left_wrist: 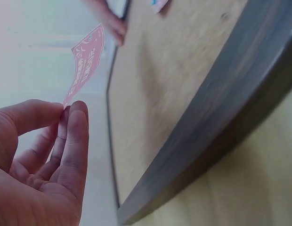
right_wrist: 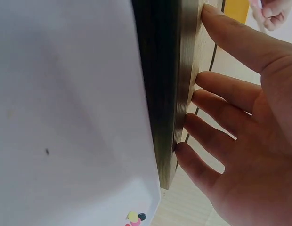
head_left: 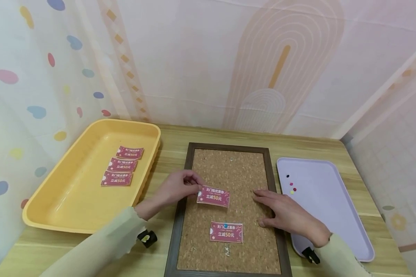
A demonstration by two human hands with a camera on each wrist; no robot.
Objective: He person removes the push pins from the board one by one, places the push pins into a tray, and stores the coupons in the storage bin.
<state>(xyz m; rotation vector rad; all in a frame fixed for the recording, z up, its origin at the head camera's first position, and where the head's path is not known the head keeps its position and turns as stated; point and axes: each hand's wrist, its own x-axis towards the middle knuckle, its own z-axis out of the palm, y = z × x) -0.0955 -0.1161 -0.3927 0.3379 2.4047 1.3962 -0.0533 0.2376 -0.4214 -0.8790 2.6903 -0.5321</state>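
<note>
Between thumb and fingers, my left hand (head_left: 175,188) pinches a pink paper coupon (head_left: 213,196) by its left end, over the cork board (head_left: 242,173). In the left wrist view the held coupon (left_wrist: 87,61) bends and stands clear of the cork. Lower on the board lies a second coupon (head_left: 226,232) with a blue push pin (head_left: 225,226) at its top edge. My right hand (head_left: 287,213) reaches over the board's right frame, fingers spread and holding nothing. The right wrist view shows its fingertips (right_wrist: 209,9) at the cork beside the dark frame (right_wrist: 167,94).
A yellow tray (head_left: 66,227) on the left has three more coupons (head_left: 122,165) in it. To the right, a lilac tray (head_left: 319,184) carries several small coloured push pins (head_left: 294,189). A patterned curtain (head_left: 194,69) hangs behind the wooden table (head_left: 312,144).
</note>
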